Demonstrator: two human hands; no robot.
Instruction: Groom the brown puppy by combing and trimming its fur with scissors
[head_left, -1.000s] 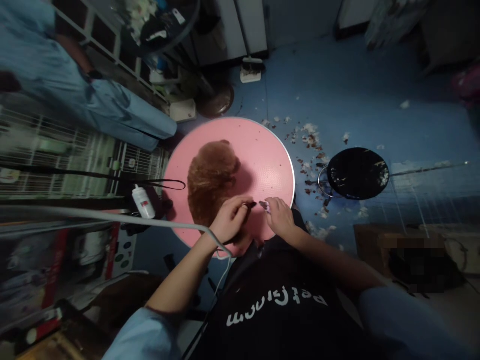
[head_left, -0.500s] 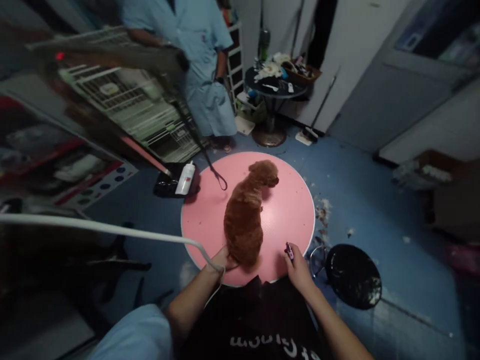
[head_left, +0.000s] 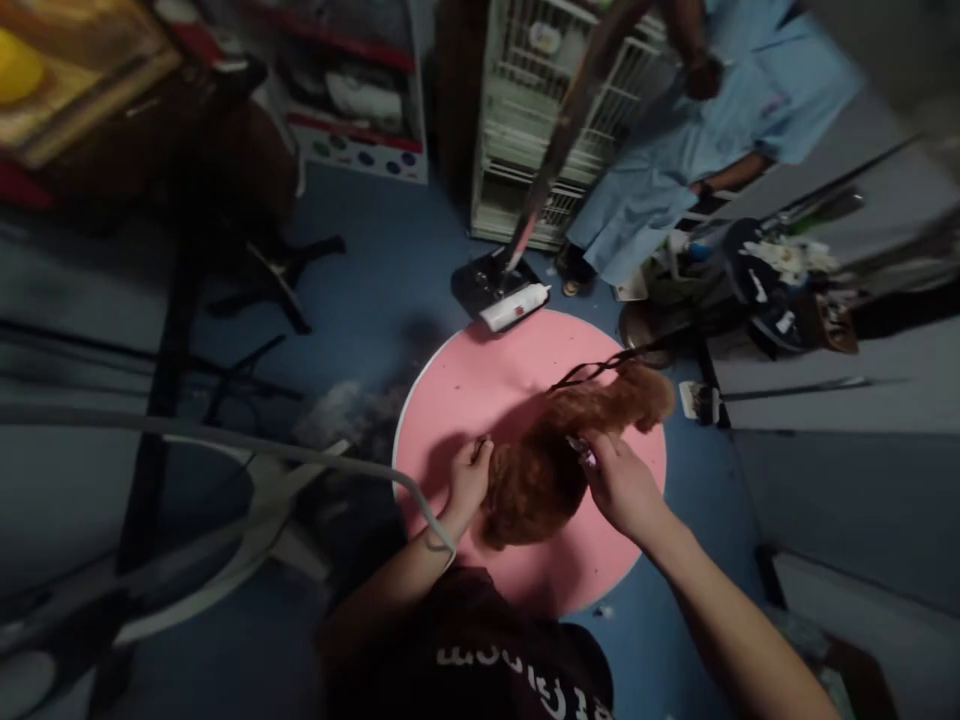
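A brown curly-haired dog (head_left: 536, 490) stands on a round pink grooming table (head_left: 442, 400), its head toward the far right. At its rear left side my left hand (head_left: 470, 475) is closed, thumb and fingers pinched round a small dark brown bit that looks like the dog's paw, mostly hidden by the fingers. My right hand (head_left: 626, 485) reaches over the dog's right flank, closed on a small pink-handled tool (head_left: 583, 452), whose kind is blurred. A dark leash loop (head_left: 592, 372) hangs over the dog's back.
A white bottle (head_left: 514, 307) lies on a black base (head_left: 480, 285) at the table's far edge. Beyond stand a wire cage (head_left: 517, 130) and a person in light blue (head_left: 645, 190). A pale grey tube (head_left: 300, 455) crosses from the left to my left wrist.
My view has turned left. My left hand has come up from under the dog's rear to its left side. My right hand has moved from beside the dog onto its flank.
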